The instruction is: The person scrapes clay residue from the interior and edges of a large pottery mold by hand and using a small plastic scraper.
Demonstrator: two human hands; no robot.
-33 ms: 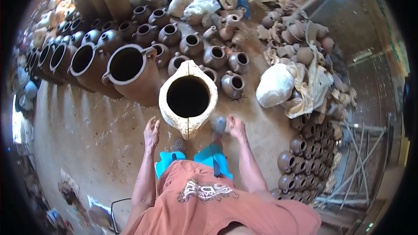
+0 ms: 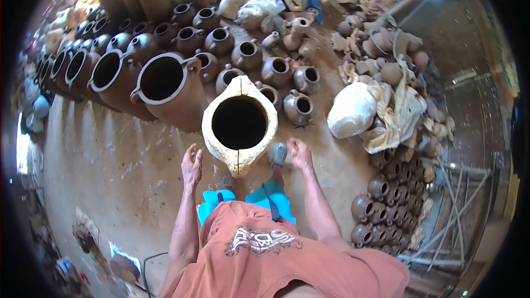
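Observation:
A cream two-part mould (image 2: 212, 146) stands in front of me, its round mouth dark inside. A seam splits its pale rim at the near and far lugs. To the left of it, my left hand (image 2: 192, 165) hangs free, fingers loosely parted and nothing held. On the other side, my right hand (image 2: 300, 155) is likewise free, its fingers slightly bent and apart. Neither hand touches the mould. My grey shoes (image 2: 279, 154) show on the ground just behind it.
Big brown jars (image 2: 176, 107) line up at the left, close to the mould. Smaller dark pots (image 2: 298, 107) sit beyond it. A white bundle (image 2: 349, 110) and broken pottery lie at the right, above stacked round pots (image 2: 362, 208). A wooden frame (image 2: 455, 209) stands far right.
The view has shifted slightly, so the jars and pots sit a little further right. My right shoe shows more plainly beside the mould. Both hands remain free.

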